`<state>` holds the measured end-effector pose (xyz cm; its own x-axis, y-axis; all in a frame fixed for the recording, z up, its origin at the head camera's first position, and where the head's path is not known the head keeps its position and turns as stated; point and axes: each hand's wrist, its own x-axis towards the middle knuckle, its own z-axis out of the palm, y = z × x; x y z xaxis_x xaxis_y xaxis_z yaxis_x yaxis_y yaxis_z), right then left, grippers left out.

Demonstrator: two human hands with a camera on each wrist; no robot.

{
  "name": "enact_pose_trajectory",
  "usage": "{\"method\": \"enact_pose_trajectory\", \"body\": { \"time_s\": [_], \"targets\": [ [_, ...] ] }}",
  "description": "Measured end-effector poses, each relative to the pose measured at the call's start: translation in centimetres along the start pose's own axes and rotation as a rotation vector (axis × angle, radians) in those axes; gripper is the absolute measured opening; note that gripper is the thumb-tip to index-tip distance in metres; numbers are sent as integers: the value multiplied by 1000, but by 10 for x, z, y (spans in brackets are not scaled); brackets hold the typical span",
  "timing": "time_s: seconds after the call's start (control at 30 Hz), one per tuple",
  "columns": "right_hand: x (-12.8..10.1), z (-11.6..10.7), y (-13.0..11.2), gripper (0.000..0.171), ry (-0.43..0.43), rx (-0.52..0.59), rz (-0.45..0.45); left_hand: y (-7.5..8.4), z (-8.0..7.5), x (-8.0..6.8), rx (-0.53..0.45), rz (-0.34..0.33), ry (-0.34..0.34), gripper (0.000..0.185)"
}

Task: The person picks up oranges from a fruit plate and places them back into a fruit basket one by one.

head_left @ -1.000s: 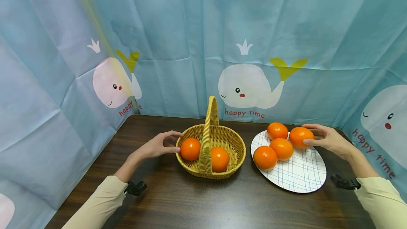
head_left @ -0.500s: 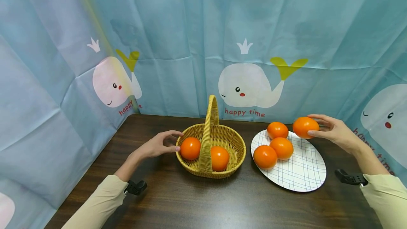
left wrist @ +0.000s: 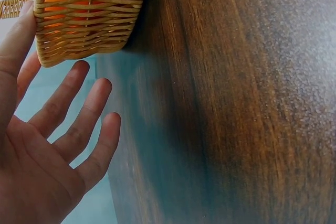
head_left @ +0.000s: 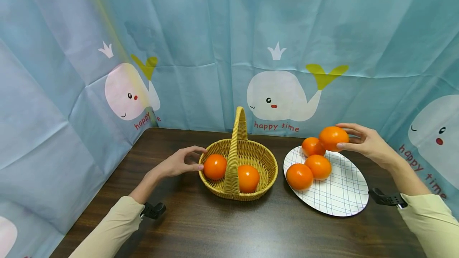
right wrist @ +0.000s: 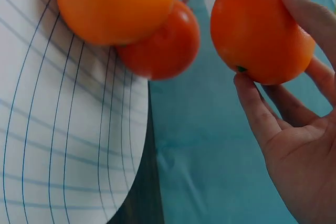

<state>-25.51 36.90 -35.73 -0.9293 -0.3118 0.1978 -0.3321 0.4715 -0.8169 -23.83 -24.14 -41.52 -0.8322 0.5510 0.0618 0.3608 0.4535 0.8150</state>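
Backdrop [head_left: 215,31]: pale blue cloth, creased, printed with white whales and red "happy time" lettering; hung behind and to both sides.
Surface [head_left: 215,226]: dark brown wood grain, carrying basket and plate.
Plate [head_left: 344,198]: white oval with thin blue grid lines, lying to the right of the basket, near it but apart.
Basket [head_left: 265,170]: yellow wicker, round, upright hoop handle; two oranges [head_left: 215,167] inside, one on each side of the handle.
Left hand [head_left: 177,164]: beside the basket's left rim, fingers loosely bent; thumb tip against the weave in the left wrist view [left wrist: 37,150], other fingers spread and free. Grip relaxed, holding nothing.
Right hand [head_left: 369,144]: raised above the far right edge of the plate, thumb and fingers curled around one fruit; grip closed on it.
Held orange [head_left: 333,138]: smooth, glossy, evenly bright orange, slightly flattened round; small dark green stem mark on the underside in the right wrist view [right wrist: 260,30]. Lifted clear of the plate, in front of the backdrop.
Plate oranges [head_left: 299,176]: three, same colour and sheen, clustered at the plate's far left part.
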Motion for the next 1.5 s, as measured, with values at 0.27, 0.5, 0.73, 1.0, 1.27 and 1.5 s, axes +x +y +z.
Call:
{"method": "enact_pose_trajectory", "body": {
  "time_s": [0.27, 0.5, 0.73, 1.0, 1.27, 1.5],
  "targets": [
    [12, 15, -17, 60, -63, 59, -49, -1, 0, 0, 15, 6, -3, 54],
    [26, 35, -27, 59, -113, 137, -60, -1, 0, 0, 14, 4, -3, 53],
    [43, 57, -34, 62, -173, 201, -75, -2, -1, 2, 14, 4, -1, 53],
    [58, 82, -46, 66, -232, 219, -110, -2, 0, 1, 13, -6, -2, 54],
    [67, 108, -60, 66, -295, 284, -133, -1, 0, 0, 8, -6, -1, 54],
    [75, 130, -67, 66, -343, 323, -162, -1, 0, 1, 4, -5, -2, 54]
  ]
}}
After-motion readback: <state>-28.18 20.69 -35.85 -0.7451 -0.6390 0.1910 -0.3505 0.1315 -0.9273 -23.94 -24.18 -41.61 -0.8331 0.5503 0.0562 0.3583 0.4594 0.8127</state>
